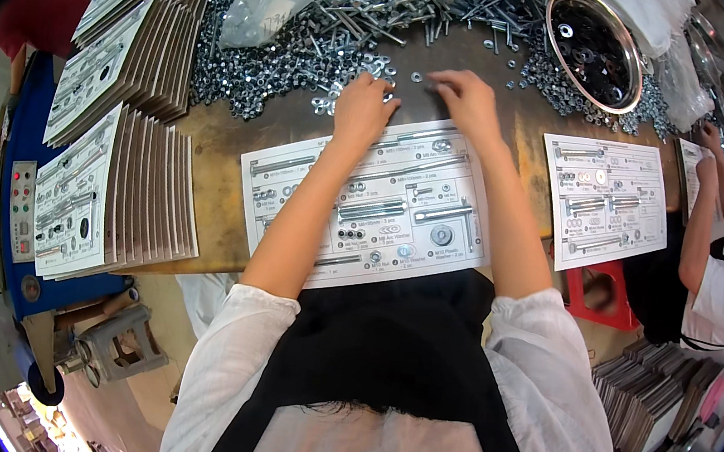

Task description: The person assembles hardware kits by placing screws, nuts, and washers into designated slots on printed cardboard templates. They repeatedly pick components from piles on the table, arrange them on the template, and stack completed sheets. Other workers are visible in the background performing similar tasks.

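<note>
My left hand [364,109] reaches over loose washers [321,104] at the edge of the hardware heap. Its fingers bend downward, with a gap between thumb and fingers. To its right, my right hand [469,105] is above the tabletop, thumb and forefinger apart, holding nothing visible. A single washer [416,77] lies just left of its fingertips. Below both wrists is a white card [374,205] printed with pictures of bolts, nuts and washers. Shiny hardware pieces rest on its upper part; my forearms cover some of it.
Bolts [391,1] and nuts [249,74] are heaped at the back. A metal bowl [618,104] holds dark washers. Stacked cards [73,197] line the left edge; another printed card [603,203] lies right. Beyond it a co-worker's arm [702,216] reaches in.
</note>
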Available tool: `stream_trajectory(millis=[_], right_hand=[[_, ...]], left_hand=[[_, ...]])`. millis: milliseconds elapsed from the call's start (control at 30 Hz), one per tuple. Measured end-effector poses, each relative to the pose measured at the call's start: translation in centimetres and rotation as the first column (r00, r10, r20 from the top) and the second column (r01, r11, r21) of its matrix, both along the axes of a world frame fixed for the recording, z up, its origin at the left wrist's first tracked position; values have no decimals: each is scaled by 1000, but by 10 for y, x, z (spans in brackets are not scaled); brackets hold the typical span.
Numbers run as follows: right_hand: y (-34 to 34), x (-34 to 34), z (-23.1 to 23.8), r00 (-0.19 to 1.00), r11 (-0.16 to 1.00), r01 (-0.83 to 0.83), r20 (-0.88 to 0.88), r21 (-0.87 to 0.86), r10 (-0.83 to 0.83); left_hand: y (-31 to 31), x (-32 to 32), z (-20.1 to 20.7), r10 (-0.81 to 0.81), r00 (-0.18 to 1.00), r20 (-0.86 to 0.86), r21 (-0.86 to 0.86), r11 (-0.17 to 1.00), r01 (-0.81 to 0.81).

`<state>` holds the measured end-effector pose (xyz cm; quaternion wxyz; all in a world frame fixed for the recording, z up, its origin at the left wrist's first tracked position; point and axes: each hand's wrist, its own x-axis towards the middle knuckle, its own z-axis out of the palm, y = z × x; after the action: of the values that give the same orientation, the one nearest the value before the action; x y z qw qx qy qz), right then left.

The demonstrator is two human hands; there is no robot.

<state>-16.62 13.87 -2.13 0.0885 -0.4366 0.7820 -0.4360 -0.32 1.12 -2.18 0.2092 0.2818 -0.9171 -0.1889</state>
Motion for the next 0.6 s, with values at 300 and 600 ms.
stream_trajectory(millis=[300,600], right_hand=[[-52,-8,-11,999,981,33,-21,190,-29],[-31,34,22,932,998,-62,357,9,55]], left_hand=[[-21,-4,-9,-134,990,-33,190,972,138],[-58,48,-10,-45,984,-172,688,709,153]])
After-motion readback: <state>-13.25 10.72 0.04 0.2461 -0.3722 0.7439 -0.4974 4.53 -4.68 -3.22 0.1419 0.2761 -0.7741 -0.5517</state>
